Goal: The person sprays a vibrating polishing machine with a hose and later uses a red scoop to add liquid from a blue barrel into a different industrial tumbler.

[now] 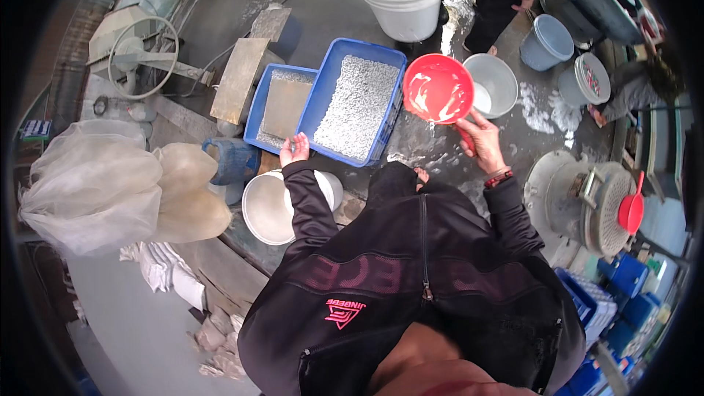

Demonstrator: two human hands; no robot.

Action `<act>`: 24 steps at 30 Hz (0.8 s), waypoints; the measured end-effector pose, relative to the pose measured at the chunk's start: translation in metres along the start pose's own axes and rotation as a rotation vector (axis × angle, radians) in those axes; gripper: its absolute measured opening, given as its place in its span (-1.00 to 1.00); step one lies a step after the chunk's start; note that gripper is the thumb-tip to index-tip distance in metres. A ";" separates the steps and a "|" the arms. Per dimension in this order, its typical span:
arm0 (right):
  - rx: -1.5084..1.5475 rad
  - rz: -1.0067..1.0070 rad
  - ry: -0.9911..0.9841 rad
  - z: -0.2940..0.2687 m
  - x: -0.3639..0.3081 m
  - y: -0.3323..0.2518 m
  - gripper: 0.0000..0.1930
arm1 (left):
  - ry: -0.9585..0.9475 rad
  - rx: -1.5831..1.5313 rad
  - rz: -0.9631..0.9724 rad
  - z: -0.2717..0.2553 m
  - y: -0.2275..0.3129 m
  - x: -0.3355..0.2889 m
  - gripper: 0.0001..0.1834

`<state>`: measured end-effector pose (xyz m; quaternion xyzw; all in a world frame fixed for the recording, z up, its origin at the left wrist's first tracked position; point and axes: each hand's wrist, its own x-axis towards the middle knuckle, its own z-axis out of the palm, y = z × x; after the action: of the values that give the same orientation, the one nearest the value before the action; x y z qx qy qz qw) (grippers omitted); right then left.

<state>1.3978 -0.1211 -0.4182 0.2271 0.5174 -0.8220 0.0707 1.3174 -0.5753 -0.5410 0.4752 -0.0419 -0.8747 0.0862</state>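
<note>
My right hand (482, 145) is closed round the handle of a red plastic dipper (438, 89). White streaks and a wet shine show inside its bowl, which hangs between a blue tray and a pale bucket (506, 88). Fingers apart and holding nothing, my left hand (295, 149) is by the near left corner of that blue tray (320, 108); whether it touches the rim I cannot tell. Small white-grey pellets (357, 106) fill much of the tray. Against its left side is a second blue tray (258, 114) with a flat grey-brown board (286, 106) in it.
Below my left forearm stands a white bucket (253, 209). A large white tub (403, 0) is ahead, near a person in dark trousers (499, 4). Another person (631, 95) reaches in at right, beside buckets. Another red dipper (631, 213) rests on a perforated metal drum (605, 209).
</note>
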 end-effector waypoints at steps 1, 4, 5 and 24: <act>-0.018 0.006 -0.023 0.005 0.016 -0.002 -0.42 | -0.011 -0.012 -0.003 0.012 -0.007 -0.006 -0.75; -0.002 0.038 -0.105 0.025 0.053 -0.009 -0.37 | -0.002 0.000 0.058 0.025 -0.005 0.003 -0.75; -0.006 0.060 -0.125 0.033 0.064 -0.012 -0.36 | 0.018 0.013 0.099 0.029 -0.004 0.005 -0.74; -0.099 0.077 -0.429 0.184 0.214 -0.057 -0.38 | -0.016 -0.296 0.358 0.069 0.122 0.072 -0.68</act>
<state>1.1325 -0.2325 -0.4007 0.0629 0.5213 -0.8217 0.2215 1.2345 -0.7097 -0.5440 0.4353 0.0026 -0.8458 0.3084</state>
